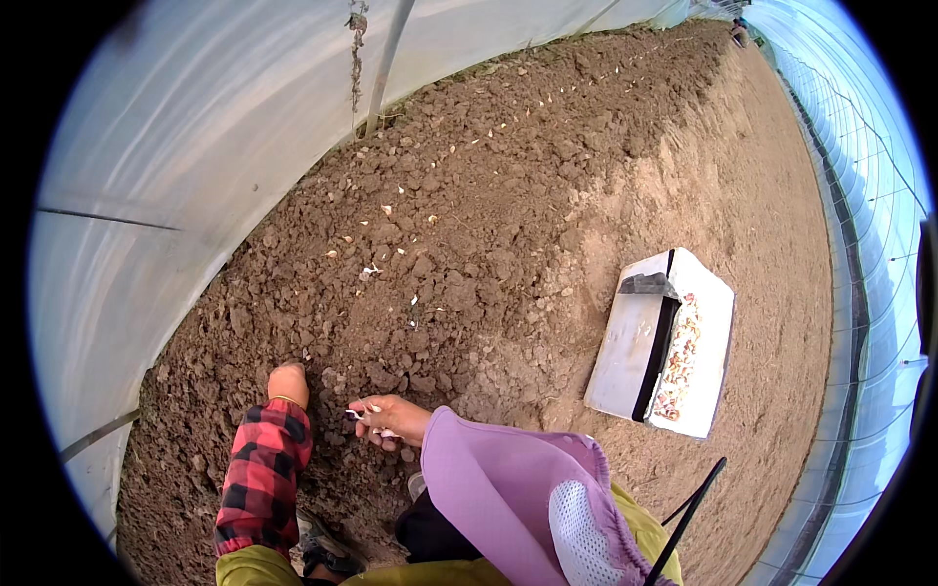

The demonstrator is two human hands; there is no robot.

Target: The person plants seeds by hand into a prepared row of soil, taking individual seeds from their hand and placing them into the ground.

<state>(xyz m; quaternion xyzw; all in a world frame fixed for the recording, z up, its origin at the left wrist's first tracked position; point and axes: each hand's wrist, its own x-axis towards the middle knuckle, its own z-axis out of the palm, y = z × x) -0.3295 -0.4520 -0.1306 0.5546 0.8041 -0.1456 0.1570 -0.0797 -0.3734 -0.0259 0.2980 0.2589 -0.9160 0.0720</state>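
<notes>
Low over the loose brown soil [242, 344], my left hand [288, 383] reaches down with its fingers against the clods. Its back faces me, so whatever the fingers pinch is hidden. To its right, my right hand [399, 419] is curled around several garlic cloves [387, 434], some showing between the fingers. Ahead of both hands, pale garlic cloves lie in and on the soil, among them one clove [386, 209] and a whitish bit of garlic with peel [371, 270]. More cloves run in a line toward the far end.
A white foam box [722, 322] with black tape stands on the packed path [777, 293], with many garlic cloves [678, 366] inside. Plastic greenhouse sheeting [168, 161] and a metal post [385, 66] border the left. A person [739, 34] is far back. My shoe [330, 546] is below.
</notes>
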